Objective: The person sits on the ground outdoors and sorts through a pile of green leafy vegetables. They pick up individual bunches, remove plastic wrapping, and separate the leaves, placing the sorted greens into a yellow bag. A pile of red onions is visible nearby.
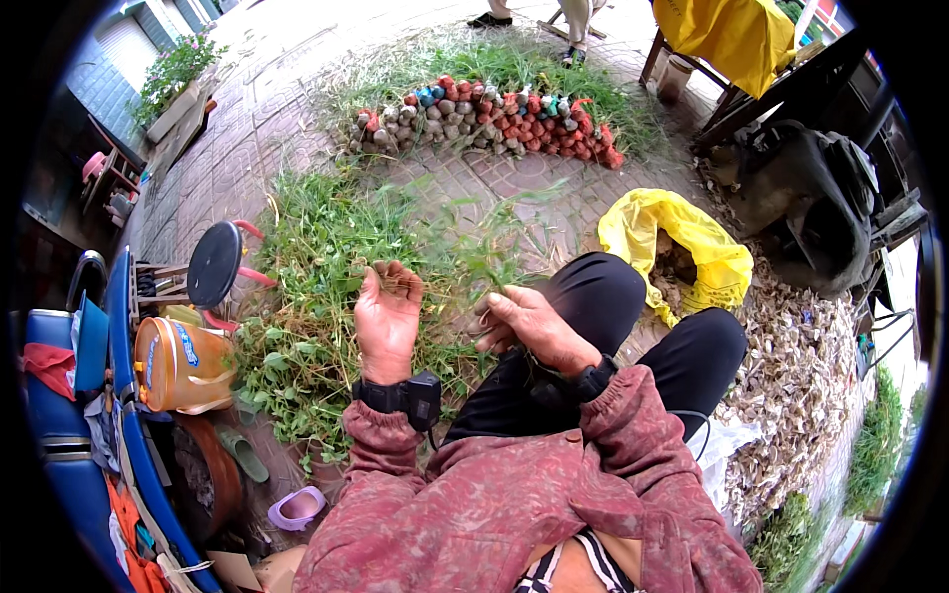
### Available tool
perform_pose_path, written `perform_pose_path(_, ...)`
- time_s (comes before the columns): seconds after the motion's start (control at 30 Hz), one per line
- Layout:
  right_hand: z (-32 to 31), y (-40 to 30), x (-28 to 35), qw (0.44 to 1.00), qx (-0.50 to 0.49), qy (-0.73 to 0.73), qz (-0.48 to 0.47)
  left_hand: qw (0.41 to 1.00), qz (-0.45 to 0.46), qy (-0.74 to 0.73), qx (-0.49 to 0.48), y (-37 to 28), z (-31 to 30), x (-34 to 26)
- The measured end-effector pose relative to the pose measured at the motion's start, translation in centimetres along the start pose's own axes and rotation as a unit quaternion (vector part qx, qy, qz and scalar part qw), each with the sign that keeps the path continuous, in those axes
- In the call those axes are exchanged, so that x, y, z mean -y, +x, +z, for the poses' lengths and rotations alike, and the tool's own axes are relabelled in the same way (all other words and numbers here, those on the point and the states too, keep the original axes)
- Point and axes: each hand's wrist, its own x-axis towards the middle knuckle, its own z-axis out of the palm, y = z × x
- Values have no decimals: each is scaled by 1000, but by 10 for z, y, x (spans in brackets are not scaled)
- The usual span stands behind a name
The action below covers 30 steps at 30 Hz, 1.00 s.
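Observation:
My right hand (530, 322) grips a small bunch of green grassy stems (493, 259) between thumb and fingers, just above my left knee. The leafy tips fan out away from me and are blurred. To its left, my left hand (389, 311) is turned palm up with the fingers bent, and I see nothing held in it. Below and beyond that hand spreads a heap of cut green plants (319, 259), mixed grass and broad leaves with some dry brown stalks. A black band with a small box circles my left wrist; another band is on my right wrist.
A yellow plastic bag (719, 274) stands open by my knees, with brown matter inside. Dry pale husk-like pieces (793, 400) cover the ground at right. Stacked red and grey bundles (489, 118) lie ahead. An orange bucket (185, 363) and round stool (215, 264) stand left. Someone's feet (489, 20) show beyond.

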Motion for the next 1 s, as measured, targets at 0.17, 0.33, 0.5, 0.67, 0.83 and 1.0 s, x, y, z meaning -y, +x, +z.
perform_pose_path(0.17,-4,10,-13,995,-6,81,-52,995,-89,-25,45,-15,28,39)
perform_pose_path(0.33,-8,13,-21,977,-61,156,-130,982,-89,163,27,-29,32,66)
perform_pose_path(0.5,-10,18,-25,979,-108,83,-152,886,-15,463,10,-34,27,81)
perform_pose_path(0.67,0,10,-15,984,-90,54,-144,741,-29,662,109,-44,11,96)
perform_pose_path(0.83,-11,10,-22,981,-93,-61,-161,650,21,742,163,-46,20,98)
perform_pose_path(1.0,-15,-2,-4,951,-142,244,-127,769,-56,619,153,-58,25,83)
